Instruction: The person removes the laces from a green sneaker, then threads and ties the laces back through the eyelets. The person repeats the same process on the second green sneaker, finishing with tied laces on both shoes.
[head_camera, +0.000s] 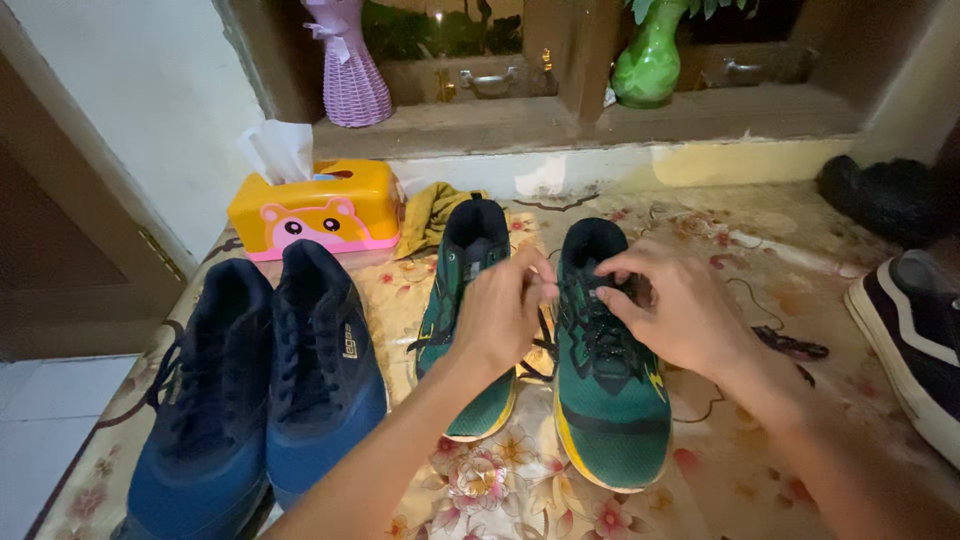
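Pinching black laces on the green sneaker, our left hand and right hand risk nudging its twin just beside it, or tangling the lace.

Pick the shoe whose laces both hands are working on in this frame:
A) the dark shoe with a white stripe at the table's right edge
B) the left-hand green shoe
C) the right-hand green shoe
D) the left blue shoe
C: the left hand and right hand both pinch the black laces over the right-hand green shoe; the blue shoes lie untouched.
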